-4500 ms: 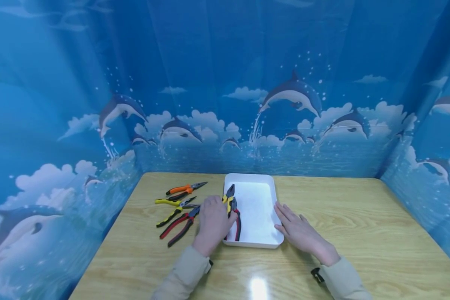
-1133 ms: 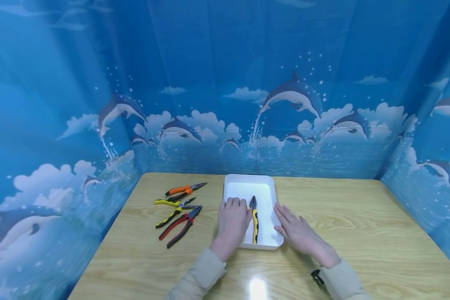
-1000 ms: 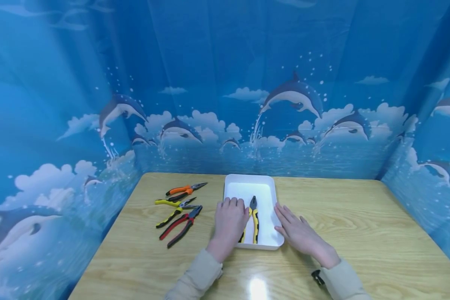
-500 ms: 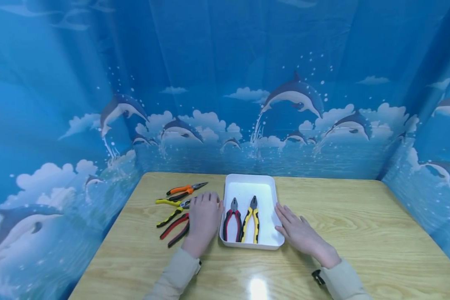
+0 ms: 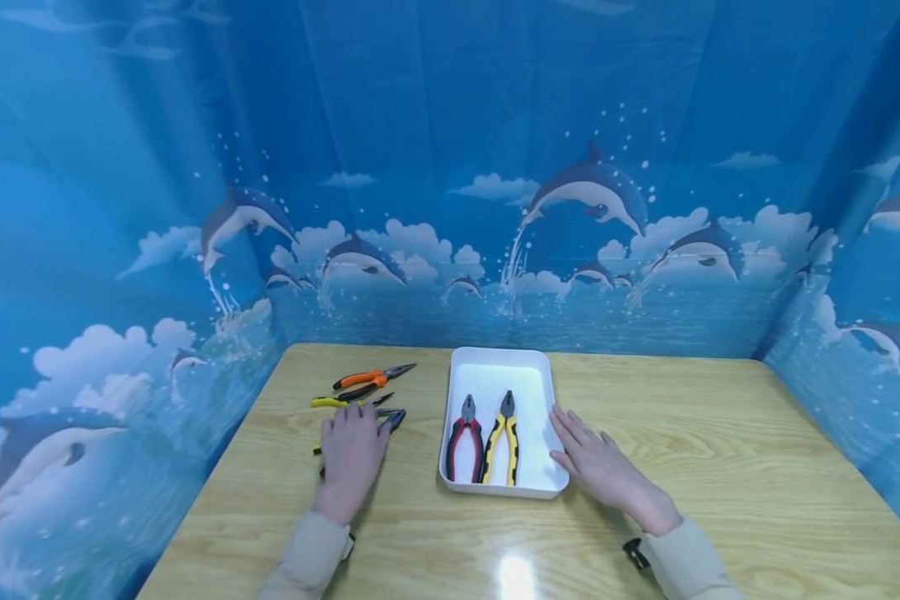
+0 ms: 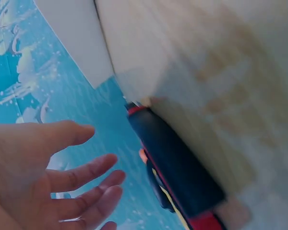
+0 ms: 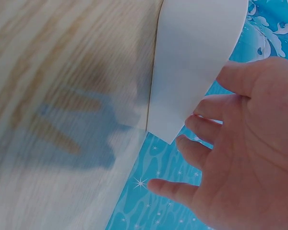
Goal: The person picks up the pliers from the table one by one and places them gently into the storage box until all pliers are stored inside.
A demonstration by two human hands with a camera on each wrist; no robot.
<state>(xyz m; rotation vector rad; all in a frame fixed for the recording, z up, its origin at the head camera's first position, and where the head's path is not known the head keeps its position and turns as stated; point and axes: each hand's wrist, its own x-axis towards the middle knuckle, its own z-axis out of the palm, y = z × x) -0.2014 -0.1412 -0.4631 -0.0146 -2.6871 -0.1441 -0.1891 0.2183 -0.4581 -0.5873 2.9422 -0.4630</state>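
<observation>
My left hand (image 5: 352,454) is over a pair of red-and-black pliers (image 5: 397,418) on the table, covering most of their handles in the head view. In the left wrist view its fingers are apart from a dark, red-edged handle (image 6: 177,163). Just behind lie yellow-and-black long-nose pliers (image 5: 328,402), partly hidden by the fingers. The fingers of my right hand (image 5: 600,467) rest against the right side of a white tray (image 5: 536,433). Inside the tray, red-and-black pliers (image 5: 452,450) and yellow-and-black pliers (image 5: 507,407) lie side by side, tips away from me.
Orange-and-black long-nose pliers (image 5: 363,379) lie farthest back in the group on the left. The wooden table (image 5: 682,417) ends at a blue dolphin-print curtain (image 5: 450,321) behind and at the sides.
In the tray, the yellow-and-black pliers have shifted right from the left edge, beside the red-and-black pair. My left hand let go and moved left to the table pliers. The right hand stayed still.
</observation>
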